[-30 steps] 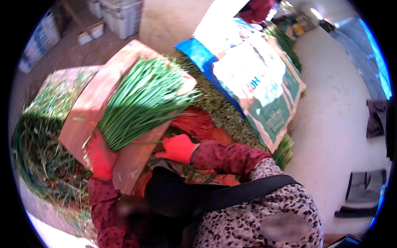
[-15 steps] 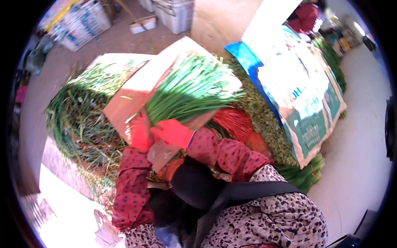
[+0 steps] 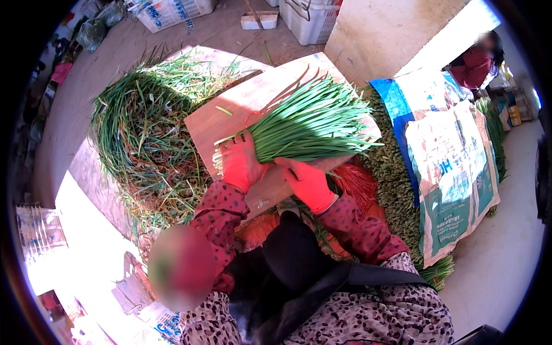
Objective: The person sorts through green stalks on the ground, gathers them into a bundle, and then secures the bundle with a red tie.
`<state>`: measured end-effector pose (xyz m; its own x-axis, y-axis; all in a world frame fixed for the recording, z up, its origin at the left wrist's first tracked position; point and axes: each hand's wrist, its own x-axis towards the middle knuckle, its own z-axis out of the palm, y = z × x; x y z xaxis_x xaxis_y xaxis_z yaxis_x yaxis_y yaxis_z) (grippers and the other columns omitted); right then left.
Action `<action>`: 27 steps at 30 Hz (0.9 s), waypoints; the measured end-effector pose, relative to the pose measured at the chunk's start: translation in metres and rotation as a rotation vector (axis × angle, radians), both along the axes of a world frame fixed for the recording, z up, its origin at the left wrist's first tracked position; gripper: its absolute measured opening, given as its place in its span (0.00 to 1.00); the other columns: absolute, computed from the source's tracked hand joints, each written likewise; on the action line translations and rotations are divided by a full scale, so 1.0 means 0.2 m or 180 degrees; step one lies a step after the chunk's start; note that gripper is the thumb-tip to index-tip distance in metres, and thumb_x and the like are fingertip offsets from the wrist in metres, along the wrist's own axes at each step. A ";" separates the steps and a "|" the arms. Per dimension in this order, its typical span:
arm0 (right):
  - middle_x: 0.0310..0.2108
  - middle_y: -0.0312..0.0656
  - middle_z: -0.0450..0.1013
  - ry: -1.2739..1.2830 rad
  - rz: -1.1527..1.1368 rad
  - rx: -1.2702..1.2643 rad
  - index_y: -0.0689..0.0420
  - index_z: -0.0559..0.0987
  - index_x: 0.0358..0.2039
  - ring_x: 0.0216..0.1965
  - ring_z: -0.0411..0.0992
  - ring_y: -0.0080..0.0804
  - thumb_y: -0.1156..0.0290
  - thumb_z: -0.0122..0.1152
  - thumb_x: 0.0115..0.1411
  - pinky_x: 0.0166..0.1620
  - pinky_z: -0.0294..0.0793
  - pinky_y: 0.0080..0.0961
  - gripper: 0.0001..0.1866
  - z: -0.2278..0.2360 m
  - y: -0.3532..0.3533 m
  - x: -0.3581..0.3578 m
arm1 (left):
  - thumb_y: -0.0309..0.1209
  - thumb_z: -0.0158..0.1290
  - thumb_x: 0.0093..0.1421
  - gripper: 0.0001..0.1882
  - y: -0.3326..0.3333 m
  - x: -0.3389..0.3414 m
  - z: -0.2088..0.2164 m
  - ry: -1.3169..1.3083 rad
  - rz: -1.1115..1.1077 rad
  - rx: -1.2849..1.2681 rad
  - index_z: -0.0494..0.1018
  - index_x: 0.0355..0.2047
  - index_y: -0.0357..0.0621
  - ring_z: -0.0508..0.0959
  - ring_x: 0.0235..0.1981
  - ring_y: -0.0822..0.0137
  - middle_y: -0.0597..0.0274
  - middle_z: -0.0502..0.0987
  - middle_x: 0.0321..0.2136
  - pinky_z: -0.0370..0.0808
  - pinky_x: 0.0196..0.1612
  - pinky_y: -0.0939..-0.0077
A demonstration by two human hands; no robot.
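Observation:
A bunch of green chives (image 3: 313, 123) lies across a tilted wooden board (image 3: 213, 123), its pale stem ends to the left. My left hand (image 3: 240, 164), in an orange-red glove, is closed over the bunch near those stem ends. A thin red tie (image 3: 249, 118) curls out just past its fingers, and a bit of red also shows between my hands. My right hand (image 3: 310, 185), gloved alike, is at the bunch's near edge with two fingertips apart. Its other fingers are partly hidden beneath.
Loose, withered leaves (image 3: 152, 138) are heaped left of the board. A pile of red ties (image 3: 356, 183) lies to its right. Stacked chive bundles (image 3: 397, 213) lie beyond, partly under a printed sack (image 3: 454, 172). White crates (image 3: 307, 23) stand behind; another person (image 3: 474, 63) is at far right.
My right hand has drawn away from my left, toward the right along the bunch. My left hand has shifted onto the stem ends. The whole view has also swung, moving the scene rightward.

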<state>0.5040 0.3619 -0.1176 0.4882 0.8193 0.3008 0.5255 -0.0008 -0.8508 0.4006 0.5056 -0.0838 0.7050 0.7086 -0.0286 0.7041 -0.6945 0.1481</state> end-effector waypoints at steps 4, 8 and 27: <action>0.23 0.41 0.72 -0.1486 0.0309 -0.0490 0.48 0.79 0.40 0.25 0.72 0.40 0.67 0.57 0.54 0.29 0.71 0.33 0.12 0.01 0.12 -0.05 | 0.51 0.61 0.40 0.47 0.03 0.00 -0.03 0.0130 0.0046 -0.0074 0.57 0.54 0.33 0.72 0.47 0.47 0.44 0.70 0.46 0.63 0.52 0.51; 0.21 0.40 0.70 -0.1289 0.0266 -0.0025 0.48 0.81 0.36 0.25 0.71 0.41 0.65 0.59 0.52 0.28 0.70 0.35 0.10 -0.03 0.18 -0.04 | 0.48 0.61 0.40 0.45 0.02 -0.01 -0.02 0.0151 0.0042 0.0045 0.58 0.54 0.33 0.72 0.46 0.47 0.44 0.70 0.45 0.63 0.52 0.50; 0.21 0.45 0.72 -0.0901 0.0899 -0.1354 0.53 0.78 0.21 0.27 0.72 0.46 0.55 0.58 0.50 0.31 0.69 0.42 0.14 0.00 0.47 0.25 | 0.44 0.54 0.53 0.17 0.49 0.30 -0.22 -0.0609 0.1001 -0.1258 0.77 0.33 0.44 0.78 0.35 0.49 0.49 0.78 0.31 0.74 0.37 0.58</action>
